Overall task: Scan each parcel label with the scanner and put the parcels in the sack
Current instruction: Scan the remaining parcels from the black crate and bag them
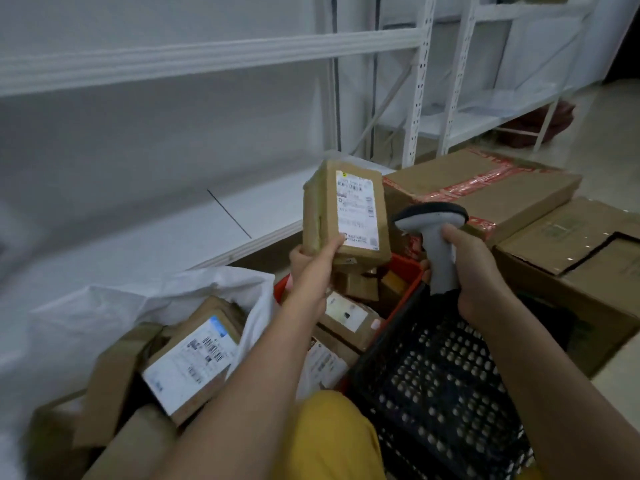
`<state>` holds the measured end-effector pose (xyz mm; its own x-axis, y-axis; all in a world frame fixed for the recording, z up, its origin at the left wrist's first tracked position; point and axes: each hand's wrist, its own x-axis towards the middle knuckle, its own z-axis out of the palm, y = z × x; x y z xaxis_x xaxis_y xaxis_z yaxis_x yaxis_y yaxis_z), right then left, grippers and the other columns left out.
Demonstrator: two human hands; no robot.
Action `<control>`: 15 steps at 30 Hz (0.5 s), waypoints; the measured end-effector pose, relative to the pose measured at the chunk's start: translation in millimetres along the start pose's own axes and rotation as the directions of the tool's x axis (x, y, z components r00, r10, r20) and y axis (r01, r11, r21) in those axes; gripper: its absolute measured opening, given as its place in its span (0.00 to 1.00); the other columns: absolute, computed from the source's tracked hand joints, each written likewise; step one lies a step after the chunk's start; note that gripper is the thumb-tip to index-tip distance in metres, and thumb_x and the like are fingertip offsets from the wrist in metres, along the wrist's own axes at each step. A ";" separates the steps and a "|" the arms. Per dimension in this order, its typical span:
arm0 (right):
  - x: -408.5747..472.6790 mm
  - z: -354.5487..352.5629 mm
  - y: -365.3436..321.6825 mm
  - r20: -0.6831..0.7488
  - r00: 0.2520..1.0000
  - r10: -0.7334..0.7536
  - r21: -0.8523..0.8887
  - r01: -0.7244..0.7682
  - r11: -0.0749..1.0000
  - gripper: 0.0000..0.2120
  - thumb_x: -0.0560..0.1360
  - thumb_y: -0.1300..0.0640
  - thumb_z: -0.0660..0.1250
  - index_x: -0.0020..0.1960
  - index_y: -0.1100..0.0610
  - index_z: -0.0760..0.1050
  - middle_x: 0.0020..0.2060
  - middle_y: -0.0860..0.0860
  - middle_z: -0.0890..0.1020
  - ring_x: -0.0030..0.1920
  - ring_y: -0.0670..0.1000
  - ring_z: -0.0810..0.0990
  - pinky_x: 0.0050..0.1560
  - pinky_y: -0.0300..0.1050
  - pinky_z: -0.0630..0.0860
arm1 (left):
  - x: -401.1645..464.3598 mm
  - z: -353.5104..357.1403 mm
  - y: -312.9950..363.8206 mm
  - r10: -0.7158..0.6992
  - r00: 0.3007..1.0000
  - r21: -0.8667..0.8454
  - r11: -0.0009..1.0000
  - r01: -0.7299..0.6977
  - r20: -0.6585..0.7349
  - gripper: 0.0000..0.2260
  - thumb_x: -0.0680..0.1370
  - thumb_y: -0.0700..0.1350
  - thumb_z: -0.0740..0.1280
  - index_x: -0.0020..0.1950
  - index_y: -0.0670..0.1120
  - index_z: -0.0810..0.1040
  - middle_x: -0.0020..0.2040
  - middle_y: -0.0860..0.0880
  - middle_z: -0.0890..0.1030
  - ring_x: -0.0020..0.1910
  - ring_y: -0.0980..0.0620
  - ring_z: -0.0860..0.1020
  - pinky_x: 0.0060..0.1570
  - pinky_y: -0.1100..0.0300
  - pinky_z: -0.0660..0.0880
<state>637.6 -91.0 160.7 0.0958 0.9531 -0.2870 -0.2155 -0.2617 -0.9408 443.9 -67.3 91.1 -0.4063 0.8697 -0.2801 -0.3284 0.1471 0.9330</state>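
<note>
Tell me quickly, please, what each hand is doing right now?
Left hand: holds the small labelled parcel upright.
Right hand: fingers grip the scanner handle.

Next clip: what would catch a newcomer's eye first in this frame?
Dead centre, the left hand holds up a small brown parcel, its white label facing the camera. Just right of it, the right hand grips a grey scanner. At lower left a white sack lies open, already holding labelled parcels.
</note>
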 end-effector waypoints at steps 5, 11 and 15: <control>-16.5 10.6 7.0 -0.023 0.998 -0.061 -0.064 0.059 0.996 0.19 0.79 0.42 0.62 0.53 0.58 0.78 0.43 0.53 0.81 0.36 0.48 0.76 0.37 0.44 0.72 | -38.5 -71.4 69.2 0.197 0.969 0.024 0.980 -0.195 -0.147 0.40 0.63 0.58 0.76 0.69 0.51 0.61 0.63 0.46 0.74 0.56 0.48 0.78 0.51 0.51 0.80; -31.3 43.0 6.1 0.108 0.992 -0.070 -0.128 0.084 0.988 0.24 0.72 0.40 0.67 0.59 0.57 0.78 0.45 0.55 0.82 0.39 0.52 0.79 0.41 0.48 0.75 | -76.0 -172.8 122.6 0.281 0.855 0.197 0.957 -0.214 -0.436 0.26 0.66 0.62 0.72 0.58 0.52 0.68 0.63 0.46 0.70 0.56 0.47 0.75 0.60 0.48 0.75; -50.6 74.2 17.0 0.167 0.985 -0.028 -0.224 0.066 0.972 0.17 0.78 0.47 0.66 0.59 0.58 0.74 0.46 0.55 0.79 0.46 0.55 0.78 0.49 0.52 0.74 | -81.3 -223.0 122.8 0.287 0.807 0.383 0.920 -0.083 -0.516 0.24 0.68 0.65 0.67 0.55 0.51 0.70 0.62 0.46 0.67 0.58 0.46 0.71 0.56 0.52 0.71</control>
<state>556.9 -132.4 172.6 -0.0620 0.9722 -0.2259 0.0146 -0.2254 -0.9742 246.4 -225.0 178.1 -0.8624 0.5008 -0.0746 0.0577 0.2435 0.9682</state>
